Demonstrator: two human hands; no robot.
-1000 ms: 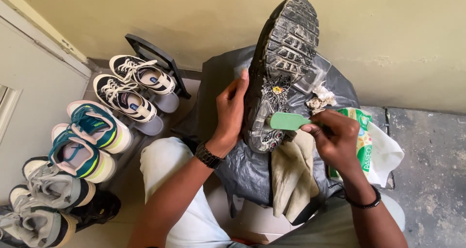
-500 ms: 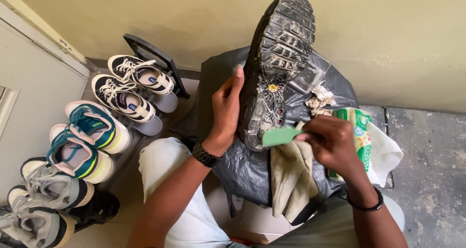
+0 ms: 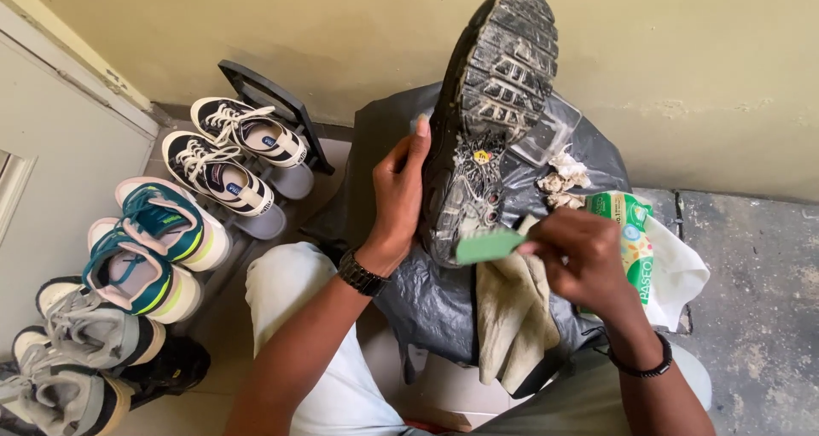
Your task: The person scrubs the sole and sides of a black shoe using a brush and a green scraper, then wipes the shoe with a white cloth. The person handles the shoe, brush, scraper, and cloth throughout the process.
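The left hand (image 3: 399, 199) grips an upturned black shoe (image 3: 488, 103), sole outward, above a grey plastic sheet (image 3: 426, 291); the right hand (image 3: 582, 261) pinches a green scraper (image 3: 488, 246) at its heel; sneakers (image 3: 213, 167) line the floor.

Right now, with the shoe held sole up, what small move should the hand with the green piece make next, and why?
Probably bring the green flat tool in the right hand up into the grooves at mid-sole. The left hand already steadies the shoe, pale dirt still sits between the treads, and the tool's edge is just below the heel.
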